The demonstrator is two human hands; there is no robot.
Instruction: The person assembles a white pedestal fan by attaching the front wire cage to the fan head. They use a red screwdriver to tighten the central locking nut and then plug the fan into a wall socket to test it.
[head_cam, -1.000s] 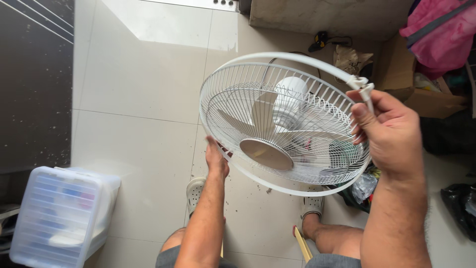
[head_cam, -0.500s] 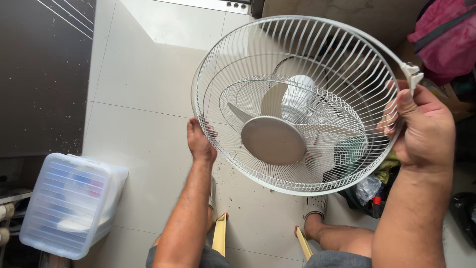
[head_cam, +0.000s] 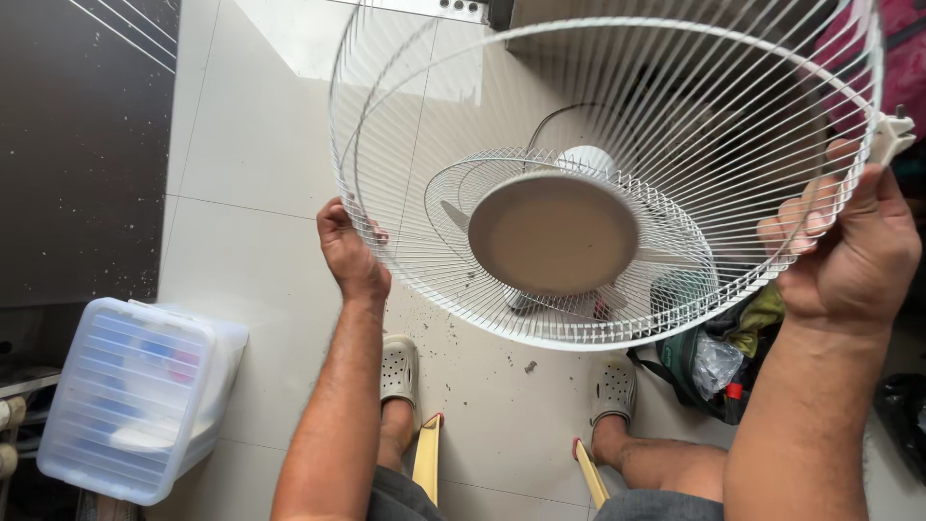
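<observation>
Both hands are holding a white wire fan guard (head_cam: 598,125) up in front of the head camera, above the tiled floor (head_cam: 270,270). The left hand (head_cam: 349,253) is gripping the guard's rim at its left edge, fingers curled through the wires. The right hand (head_cam: 854,256) is closing around the rim at the right edge, just below a small white clip (head_cam: 892,135). The guard's round grey centre disc (head_cam: 553,233) is lying between the hands. Seen through the wires, the fan's blades and motor (head_cam: 579,164) are sitting lower. A clear plastic lidded box (head_cam: 130,400) is standing on the floor left of the left forearm.
</observation>
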